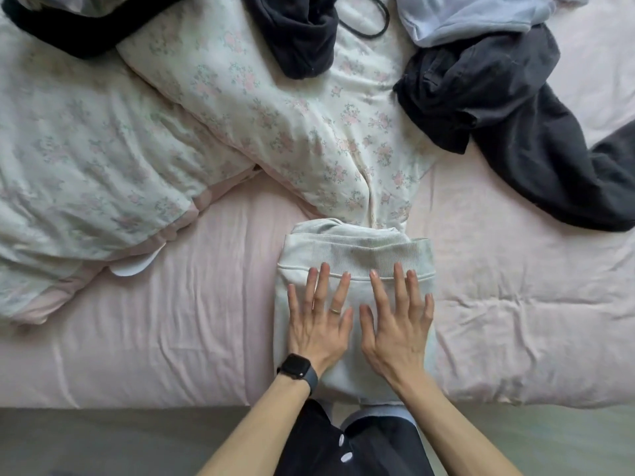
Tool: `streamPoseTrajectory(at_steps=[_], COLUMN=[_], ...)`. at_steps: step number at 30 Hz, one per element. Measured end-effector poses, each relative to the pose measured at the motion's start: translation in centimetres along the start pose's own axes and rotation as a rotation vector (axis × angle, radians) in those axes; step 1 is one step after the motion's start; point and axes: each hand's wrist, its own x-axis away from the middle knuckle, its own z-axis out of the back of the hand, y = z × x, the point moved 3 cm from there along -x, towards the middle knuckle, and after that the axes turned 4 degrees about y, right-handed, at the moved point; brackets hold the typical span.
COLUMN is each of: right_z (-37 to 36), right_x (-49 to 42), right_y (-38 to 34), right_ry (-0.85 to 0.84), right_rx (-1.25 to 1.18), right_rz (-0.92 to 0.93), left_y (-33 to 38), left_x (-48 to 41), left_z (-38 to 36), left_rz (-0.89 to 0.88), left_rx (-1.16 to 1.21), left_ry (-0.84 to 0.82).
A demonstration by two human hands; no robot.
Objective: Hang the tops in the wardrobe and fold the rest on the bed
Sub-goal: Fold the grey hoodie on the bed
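The near edge of the folded pale grey garment (355, 262) was hidden behind the person's wrists and dark clothing at the bottom centre of the frame, so its full outline could not be made out. What kind of garment it was could not be told either; only a ribbed band across its upper part showed. It lay on the pink bed sheet (171, 321) in the lower middle of the frame, its far edge touching the floral duvet (137, 149).

The left hand (318, 324) and right hand (398, 324) lay flat on it side by side, fingers (324, 280) spread open and pressed on the cloth, gripping nothing. A dark watch (297, 371) sat on the left wrist and a ring on one left finger.

At the top centre a black garment (302, 36) was cut off by the frame edge, with a thin dark cord loop (364, 22) beside it. In the upper right a light blue garment (464, 18) lay partly over a crumpled dark grey garment (515, 132), which trailed towards the right edge. Another black piece (68, 25) crossed the upper left corner, cut off too.

No writing or label could be read anywhere
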Motion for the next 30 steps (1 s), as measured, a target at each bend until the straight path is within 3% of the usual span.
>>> streamPoseTrajectory(at_steps=[6, 10, 14, 18, 21, 25, 30], right_z=[-2.1, -4.8, -7.4, -7.7, -6.0, -2.1, 2.0], right_x=[-0.5, -3.3, -6.2, -6.2, -5.6, -3.7, 3.1], right_y=[2.8, 5.2, 7.4, 7.4, 6.6, 5.4, 4.6], right_ry=[-0.095, -0.311, -0.401, -0.414, -0.371, -0.244, -0.335], right_rx=[0.055, 0.036, -0.021, -0.059, -0.041, -0.096, -0.134], right_rz=[-0.118, -0.171, -0.190, -0.191, -0.207, -0.364, -0.482], left_y=[-2.3, -5.9, -10.3, -11.2, -9.2, -7.1, -5.6], left_x=[-0.8, -2.7, -5.3, -6.2, -5.1, -2.5, 4.5], left_z=[-2.4, -3.5, -4.1, -3.9, -2.8, -0.1, 2.4], left_rz=[-0.083, -0.027, 0.137, 0.111, 0.234, 0.446, 0.521], left_rx=[-0.069, -0.128, -0.124, -0.121, -0.081, 0.025, 0.131], left_ry=[-0.170, -0.252, -0.227, -0.250, -0.215, -0.186, -0.280])
